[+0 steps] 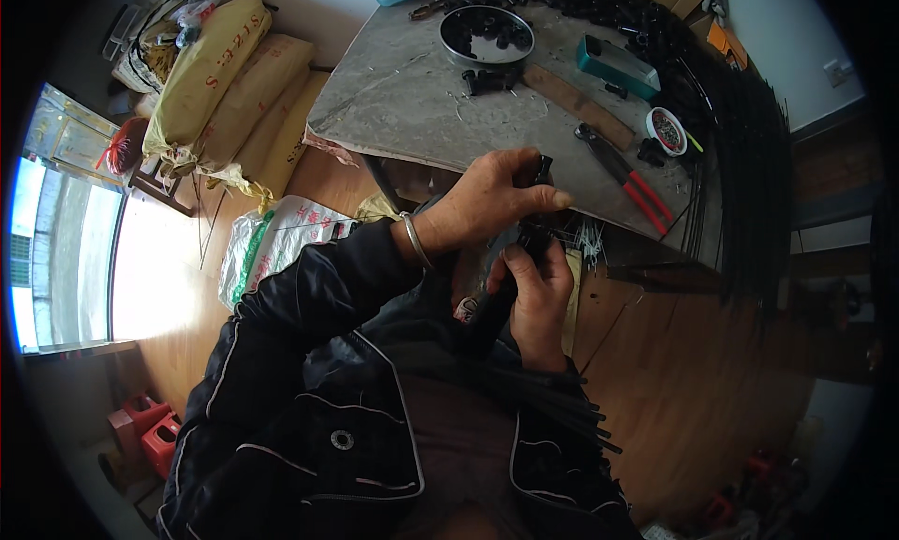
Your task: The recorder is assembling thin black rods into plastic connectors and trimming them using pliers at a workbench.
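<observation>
My left hand [482,198], with a silver bangle at the wrist, is closed with thumb and fingers round a small black part [544,168] at the table's front edge. Just below it, my right hand [536,301] pinches another dark piece [534,237], whose exact shape is hidden by the fingers. The two hands are close together, a small gap between them. A bundle of thin black rods [552,399] lies across my lap under my right forearm. Pliers with red handles [644,201] lie on the table to the right of my hands.
On the grey table [375,100] are a round tin [449,56] of black parts, a teal box [590,67], a wooden strip [581,106], a small white bowl [653,118] and a heap of black parts [599,15]. Filled sacks [206,81] stand at left; red containers [159,437] sit lower left.
</observation>
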The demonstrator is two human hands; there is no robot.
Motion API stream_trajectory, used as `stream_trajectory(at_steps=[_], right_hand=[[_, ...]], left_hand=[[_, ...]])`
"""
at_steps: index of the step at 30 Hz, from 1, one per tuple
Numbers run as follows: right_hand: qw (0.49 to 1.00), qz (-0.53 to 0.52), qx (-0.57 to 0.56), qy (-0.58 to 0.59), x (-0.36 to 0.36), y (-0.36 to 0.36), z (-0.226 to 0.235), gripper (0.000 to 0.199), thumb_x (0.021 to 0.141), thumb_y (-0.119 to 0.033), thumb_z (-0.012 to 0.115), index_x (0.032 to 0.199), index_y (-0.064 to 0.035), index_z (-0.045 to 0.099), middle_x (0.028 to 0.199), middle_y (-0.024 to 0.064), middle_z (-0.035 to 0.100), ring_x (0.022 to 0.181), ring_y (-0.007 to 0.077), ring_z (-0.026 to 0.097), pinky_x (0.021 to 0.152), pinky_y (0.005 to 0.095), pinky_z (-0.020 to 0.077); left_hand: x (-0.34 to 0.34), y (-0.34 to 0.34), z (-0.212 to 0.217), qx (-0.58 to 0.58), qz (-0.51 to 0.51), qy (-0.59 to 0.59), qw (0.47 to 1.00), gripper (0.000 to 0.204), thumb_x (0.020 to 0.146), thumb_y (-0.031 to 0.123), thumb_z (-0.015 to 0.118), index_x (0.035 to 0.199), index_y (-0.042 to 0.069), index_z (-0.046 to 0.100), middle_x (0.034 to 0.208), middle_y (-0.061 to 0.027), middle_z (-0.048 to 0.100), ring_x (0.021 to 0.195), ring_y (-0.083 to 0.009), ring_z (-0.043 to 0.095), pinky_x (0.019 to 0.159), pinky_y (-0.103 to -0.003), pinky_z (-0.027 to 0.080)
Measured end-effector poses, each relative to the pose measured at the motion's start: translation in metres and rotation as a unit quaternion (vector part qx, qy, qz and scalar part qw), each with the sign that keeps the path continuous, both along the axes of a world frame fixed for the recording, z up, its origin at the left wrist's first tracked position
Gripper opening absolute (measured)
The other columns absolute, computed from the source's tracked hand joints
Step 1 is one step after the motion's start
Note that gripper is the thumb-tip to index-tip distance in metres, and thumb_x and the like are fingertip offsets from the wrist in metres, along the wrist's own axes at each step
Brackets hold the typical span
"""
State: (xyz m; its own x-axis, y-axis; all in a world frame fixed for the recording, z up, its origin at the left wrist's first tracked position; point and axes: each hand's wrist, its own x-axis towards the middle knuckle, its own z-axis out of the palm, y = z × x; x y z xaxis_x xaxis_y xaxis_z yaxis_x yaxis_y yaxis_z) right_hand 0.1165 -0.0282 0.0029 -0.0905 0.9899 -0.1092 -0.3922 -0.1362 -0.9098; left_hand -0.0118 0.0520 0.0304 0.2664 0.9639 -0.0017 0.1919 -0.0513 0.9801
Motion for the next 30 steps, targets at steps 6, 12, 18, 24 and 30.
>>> stream_trajectory(at_steps=[6, 12, 18, 24, 30], right_hand=[[1.000, 0.005, -0.007, 0.009, 0.002, -0.001, 0.000, 0.018, 0.090, -0.010, 0.061, 0.104, -0.0011, 0.055, 0.077, 0.0054, 0.058, 0.061, 0.0125, 0.055, 0.055, 0.0255, 0.0449], [1.000, 0.007, -0.002, 0.013, 0.000, -0.001, 0.002, 0.019, 0.089, -0.010, 0.062, 0.105, -0.0015, 0.055, 0.078, 0.0058, 0.058, 0.062, 0.0126, 0.055, 0.055, 0.0257, 0.0449], [0.997, 0.027, -0.046, 0.060, 0.002, 0.000, 0.006, 0.019, 0.088, -0.009, 0.064, 0.103, -0.0019, 0.057, 0.081, 0.0057, 0.059, 0.063, 0.0141, 0.056, 0.055, 0.0272, 0.0454], [0.996, 0.026, -0.052, 0.074, 0.002, 0.000, 0.000, 0.017, 0.087, -0.008, 0.065, 0.101, -0.0011, 0.059, 0.081, 0.0055, 0.059, 0.064, 0.0148, 0.057, 0.056, 0.0283, 0.0464], [0.995, 0.040, -0.017, 0.089, 0.008, 0.002, 0.007, 0.020, 0.090, -0.014, 0.066, 0.103, -0.0012, 0.060, 0.081, 0.0044, 0.061, 0.069, 0.0131, 0.059, 0.060, 0.0263, 0.0482]], left_hand=[[-0.003, -0.002, 0.010, 0.006, -0.029, 0.026, 0.999, 0.039, 0.086, 0.035, 0.071, 0.096, -0.002, 0.061, 0.078, -0.0048, 0.061, 0.076, -0.0091, 0.055, 0.066, -0.028, 0.048], [-0.003, -0.003, 0.009, 0.017, -0.035, 0.036, 0.999, 0.036, 0.087, 0.033, 0.070, 0.097, -0.001, 0.061, 0.078, -0.0044, 0.060, 0.074, -0.0083, 0.054, 0.065, -0.027, 0.047], [-0.010, 0.002, 0.009, -0.057, -0.077, -0.071, 0.993, 0.034, 0.090, 0.031, 0.067, 0.099, -0.001, 0.061, 0.085, -0.0019, 0.061, 0.082, -0.0077, 0.054, 0.072, -0.025, 0.046], [-0.024, -0.001, 0.004, -0.046, -0.090, -0.064, 0.993, 0.036, 0.091, 0.029, 0.066, 0.107, -0.002, 0.059, 0.094, -0.0047, 0.062, 0.087, -0.0102, 0.056, 0.077, -0.024, 0.047], [-0.027, -0.035, -0.003, -0.109, -0.082, -0.136, 0.981, 0.034, 0.082, 0.004, 0.073, 0.112, -0.001, 0.057, 0.100, -0.0056, 0.064, 0.093, -0.0116, 0.060, 0.082, -0.027, 0.050]])
